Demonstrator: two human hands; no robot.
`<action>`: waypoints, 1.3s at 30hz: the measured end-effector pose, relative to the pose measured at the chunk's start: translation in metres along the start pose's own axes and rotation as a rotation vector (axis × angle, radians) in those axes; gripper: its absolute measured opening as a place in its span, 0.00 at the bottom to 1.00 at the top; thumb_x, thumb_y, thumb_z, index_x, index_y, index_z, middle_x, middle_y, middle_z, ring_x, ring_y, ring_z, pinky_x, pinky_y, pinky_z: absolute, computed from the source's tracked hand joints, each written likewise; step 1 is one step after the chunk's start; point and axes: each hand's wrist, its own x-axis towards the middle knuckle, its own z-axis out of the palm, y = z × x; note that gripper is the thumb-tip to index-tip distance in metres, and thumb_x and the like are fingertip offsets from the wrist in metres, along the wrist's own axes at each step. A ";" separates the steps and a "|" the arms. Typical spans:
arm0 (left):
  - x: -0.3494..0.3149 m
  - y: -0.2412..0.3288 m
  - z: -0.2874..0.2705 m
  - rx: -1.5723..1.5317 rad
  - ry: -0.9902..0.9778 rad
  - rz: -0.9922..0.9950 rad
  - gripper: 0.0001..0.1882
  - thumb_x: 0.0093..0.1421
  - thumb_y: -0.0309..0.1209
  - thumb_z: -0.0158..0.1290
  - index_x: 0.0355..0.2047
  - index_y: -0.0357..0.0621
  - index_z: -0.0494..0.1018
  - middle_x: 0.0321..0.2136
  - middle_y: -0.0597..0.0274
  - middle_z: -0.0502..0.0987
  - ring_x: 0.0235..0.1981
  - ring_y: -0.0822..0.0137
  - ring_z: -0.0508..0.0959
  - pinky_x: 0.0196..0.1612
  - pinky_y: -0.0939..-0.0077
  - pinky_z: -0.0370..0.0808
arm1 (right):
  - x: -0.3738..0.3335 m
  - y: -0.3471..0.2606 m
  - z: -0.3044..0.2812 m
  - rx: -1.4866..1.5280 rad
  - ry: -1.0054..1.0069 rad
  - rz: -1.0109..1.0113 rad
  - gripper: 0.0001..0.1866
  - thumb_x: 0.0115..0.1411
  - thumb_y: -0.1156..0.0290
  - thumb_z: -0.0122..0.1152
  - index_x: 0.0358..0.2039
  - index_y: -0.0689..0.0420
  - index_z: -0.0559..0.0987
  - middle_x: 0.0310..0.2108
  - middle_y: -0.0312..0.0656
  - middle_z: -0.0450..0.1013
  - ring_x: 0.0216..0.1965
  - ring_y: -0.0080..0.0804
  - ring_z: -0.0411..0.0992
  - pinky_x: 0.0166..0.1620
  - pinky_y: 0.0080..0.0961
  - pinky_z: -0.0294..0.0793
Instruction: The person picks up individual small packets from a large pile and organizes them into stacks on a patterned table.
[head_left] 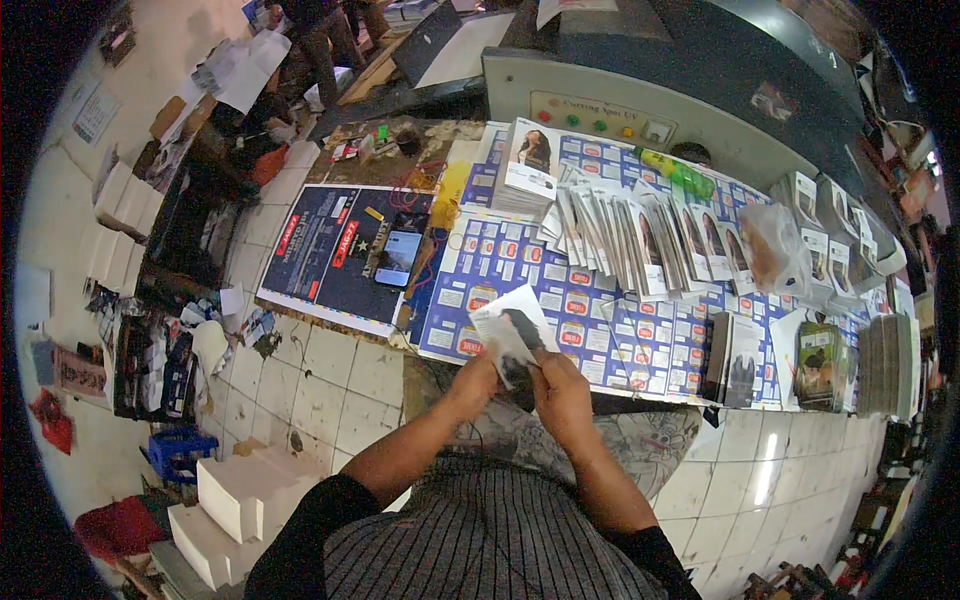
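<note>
1. Looking down from the head view, you have both hands up in front of your chest, working one printed card sleeve [512, 335] just above the near edge of the counter [560, 300].
2. Your left hand [478, 378] has its grip clamped on the sleeve's lower left edge; your right hand [562, 392] has its grip closed on the lower right, over the dark picture panel.
3. The sleeve is tilted, its white face up and to the left, and clear of the counter.
4. The step in hand looks like folding or squaring this sleeve. Judging by the fanned row of finished sleeves [640, 235] further back, the next move likely calls for pressing the creases flat and keeping the edges aligned.
5. A phone [398, 257] lies to the left on a dark printed sheet [330, 250], well apart from your hands.
</note>
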 end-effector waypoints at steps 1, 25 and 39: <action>0.000 0.006 0.001 -0.264 -0.092 0.065 0.37 0.71 0.59 0.33 0.70 0.47 0.53 0.63 0.60 0.66 0.61 0.64 0.70 0.61 0.64 0.70 | 0.002 -0.001 -0.001 0.171 -0.045 0.021 0.15 0.61 0.72 0.64 0.49 0.60 0.78 0.40 0.50 0.78 0.41 0.46 0.77 0.46 0.34 0.74; 0.079 0.002 0.010 1.927 -0.148 0.598 0.33 0.67 0.47 0.48 0.70 0.55 0.57 0.72 0.60 0.52 0.73 0.55 0.49 0.73 0.51 0.42 | 0.025 0.125 -0.004 0.498 0.177 0.419 0.18 0.64 0.67 0.59 0.51 0.63 0.77 0.44 0.51 0.79 0.45 0.43 0.78 0.46 0.36 0.75; 0.086 0.009 -0.024 1.775 -0.226 0.595 0.45 0.52 0.51 0.63 0.66 0.44 0.60 0.67 0.46 0.59 0.70 0.48 0.54 0.72 0.49 0.43 | 0.048 0.101 0.040 -0.427 -0.056 -0.165 0.29 0.67 0.52 0.52 0.62 0.56 0.70 0.67 0.54 0.59 0.66 0.56 0.59 0.67 0.51 0.55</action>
